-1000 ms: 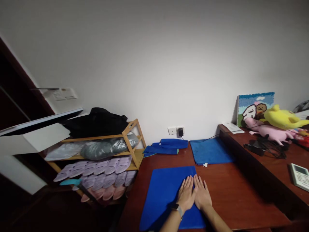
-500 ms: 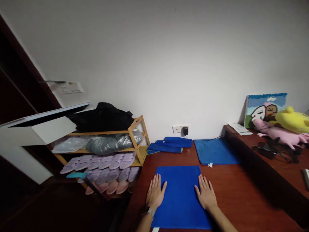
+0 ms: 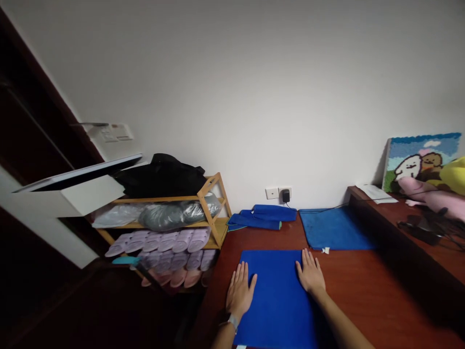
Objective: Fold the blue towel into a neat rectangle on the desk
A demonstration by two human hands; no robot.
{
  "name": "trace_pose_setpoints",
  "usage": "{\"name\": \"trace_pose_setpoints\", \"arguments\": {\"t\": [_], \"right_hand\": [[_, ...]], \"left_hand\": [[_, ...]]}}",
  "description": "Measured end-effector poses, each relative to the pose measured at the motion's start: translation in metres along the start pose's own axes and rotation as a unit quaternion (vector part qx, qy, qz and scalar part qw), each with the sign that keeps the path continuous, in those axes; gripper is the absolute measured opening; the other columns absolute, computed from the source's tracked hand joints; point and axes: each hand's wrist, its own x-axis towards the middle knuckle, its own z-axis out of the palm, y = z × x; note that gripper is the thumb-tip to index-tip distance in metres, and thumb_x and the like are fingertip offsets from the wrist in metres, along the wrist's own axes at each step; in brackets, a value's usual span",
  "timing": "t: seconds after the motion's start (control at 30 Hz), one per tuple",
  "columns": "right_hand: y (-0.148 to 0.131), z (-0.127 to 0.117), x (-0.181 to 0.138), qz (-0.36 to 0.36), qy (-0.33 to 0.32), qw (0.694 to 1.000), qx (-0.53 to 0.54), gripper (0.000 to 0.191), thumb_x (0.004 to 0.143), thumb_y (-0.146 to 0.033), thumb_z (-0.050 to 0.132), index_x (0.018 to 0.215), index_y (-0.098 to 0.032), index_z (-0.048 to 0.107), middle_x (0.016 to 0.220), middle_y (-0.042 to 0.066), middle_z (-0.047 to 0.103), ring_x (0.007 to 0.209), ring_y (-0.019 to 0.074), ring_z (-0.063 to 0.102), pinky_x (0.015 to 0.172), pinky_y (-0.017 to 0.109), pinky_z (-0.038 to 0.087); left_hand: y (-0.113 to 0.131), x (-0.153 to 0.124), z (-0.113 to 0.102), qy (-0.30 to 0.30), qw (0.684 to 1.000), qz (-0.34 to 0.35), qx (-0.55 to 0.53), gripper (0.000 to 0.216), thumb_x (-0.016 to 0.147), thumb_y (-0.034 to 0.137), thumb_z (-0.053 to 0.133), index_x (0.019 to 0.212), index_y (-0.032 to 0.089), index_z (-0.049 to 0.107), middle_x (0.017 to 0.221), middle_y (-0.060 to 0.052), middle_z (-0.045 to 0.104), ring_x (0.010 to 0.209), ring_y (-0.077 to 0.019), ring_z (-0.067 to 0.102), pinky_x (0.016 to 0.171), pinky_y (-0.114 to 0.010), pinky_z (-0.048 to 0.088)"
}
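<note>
A bright blue cloth (image 3: 278, 295) lies flat on the dark red wooden table (image 3: 363, 295) in front of me. My left hand (image 3: 240, 291) rests open and flat on the cloth's left edge, a watch at its wrist. Open too, my right hand (image 3: 310, 274) lies fingers-together near the cloth's far right corner. Neither hand holds anything.
Further back lie a second spread blue cloth (image 3: 336, 229) and a pile of folded blue cloths (image 3: 263, 217) below a wall socket (image 3: 281, 194). A wooden shoe rack (image 3: 174, 228) with slippers stands left. A raised shelf (image 3: 410, 232) on the right carries plush toys, cables and a picture.
My hands went from side by side at the cloth's middle to apart at its left and right edges; the right then slid toward the far corner. The view shifted left.
</note>
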Motion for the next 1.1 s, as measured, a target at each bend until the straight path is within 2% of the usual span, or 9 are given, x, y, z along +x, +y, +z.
{"name": "trace_pose_setpoints", "arguments": {"t": [0.17,0.3,0.4,0.5,0.57,0.67,0.77,0.97,1.1], "right_hand": [[0.002,0.003,0.000,-0.001,0.004,1.000,0.014,0.075,0.101,-0.051,0.012,0.161,-0.006,0.012,0.170,0.007,0.012,0.157,0.0201,0.008,0.127,0.041,0.002],[0.001,0.004,0.003,-0.005,0.004,1.000,0.023,0.077,0.100,-0.053,0.013,0.161,-0.007,0.014,0.170,0.006,0.012,0.157,0.0211,0.009,0.127,0.041,0.002],[0.001,0.006,0.004,-0.004,0.006,1.000,0.023,0.078,0.100,-0.054,0.013,0.161,-0.007,0.014,0.170,0.007,0.012,0.158,0.0221,0.008,0.127,0.042,0.002],[0.003,0.008,0.004,-0.012,0.005,1.000,0.021,0.075,0.100,-0.051,0.015,0.161,-0.007,0.016,0.170,0.008,0.012,0.158,0.0225,0.008,0.127,0.043,0.003],[0.006,0.011,0.005,-0.029,0.000,1.000,0.010,0.071,0.099,-0.044,0.018,0.161,-0.010,0.020,0.170,0.007,0.013,0.158,0.0224,0.007,0.127,0.044,0.003],[0.008,0.015,0.005,-0.038,-0.002,0.999,-0.012,0.067,0.099,-0.037,0.019,0.161,-0.012,0.023,0.170,0.006,0.013,0.158,0.0217,0.007,0.127,0.044,0.003],[0.007,0.014,0.004,-0.016,0.003,1.000,-0.017,0.073,0.100,-0.047,0.014,0.161,-0.008,0.016,0.170,0.007,0.013,0.158,0.0218,0.008,0.127,0.043,0.003],[0.006,0.013,0.004,-0.012,0.006,1.000,-0.009,0.077,0.099,-0.055,0.012,0.161,-0.008,0.013,0.170,0.007,0.013,0.158,0.0220,0.008,0.128,0.043,0.005],[0.008,0.017,0.006,-0.009,0.009,1.000,-0.028,0.078,0.099,-0.055,0.013,0.161,-0.008,0.013,0.170,0.006,0.012,0.158,0.0217,0.008,0.128,0.043,0.006]], "left_hand": [[-0.003,0.001,-0.005,-0.029,0.999,-0.011,0.010,0.075,0.104,0.063,0.021,0.161,0.015,0.027,0.166,-0.012,0.031,0.154,-0.0275,0.027,0.125,-0.050,0.027],[0.009,0.005,-0.011,0.003,1.000,0.019,0.012,0.071,0.105,0.059,0.024,0.163,0.018,0.019,0.167,-0.010,0.029,0.154,-0.0265,0.026,0.126,-0.050,0.026],[0.053,0.020,-0.009,0.000,0.995,0.101,-0.021,0.067,0.107,0.053,0.022,0.164,0.020,0.013,0.168,-0.008,0.026,0.155,-0.0245,0.025,0.126,-0.049,0.026],[0.120,0.042,0.003,-0.051,0.979,0.187,-0.063,0.065,0.107,0.052,0.019,0.164,0.021,0.014,0.168,-0.007,0.026,0.155,-0.0240,0.023,0.127,-0.048,0.024],[0.158,0.054,0.013,-0.075,0.973,0.202,-0.089,0.065,0.107,0.050,0.013,0.164,0.020,0.014,0.169,-0.007,0.025,0.156,-0.0238,0.021,0.127,-0.048,0.023],[0.178,0.064,0.025,-0.095,0.970,0.193,-0.111,0.065,0.106,0.049,0.008,0.164,0.020,0.014,0.169,-0.007,0.025,0.156,-0.0229,0.020,0.128,-0.049,0.021],[0.150,0.067,0.020,-0.103,0.975,0.168,-0.099,0.067,0.106,0.053,0.010,0.163,0.020,0.017,0.169,-0.005,0.024,0.157,-0.0217,0.017,0.129,-0.047,0.017],[0.042,0.069,-0.013,-0.090,0.995,0.037,-0.034,0.078,0.104,0.062,0.012,0.160,0.012,0.028,0.167,-0.011,0.027,0.156,-0.0238,0.020,0.128,-0.046,0.018],[0.007,0.068,-0.013,-0.070,0.997,0.012,-0.021,0.077,0.103,0.063,0.013,0.160,0.014,0.029,0.167,-0.010,0.028,0.155,-0.0238,0.022,0.127,-0.046,0.021]]}}
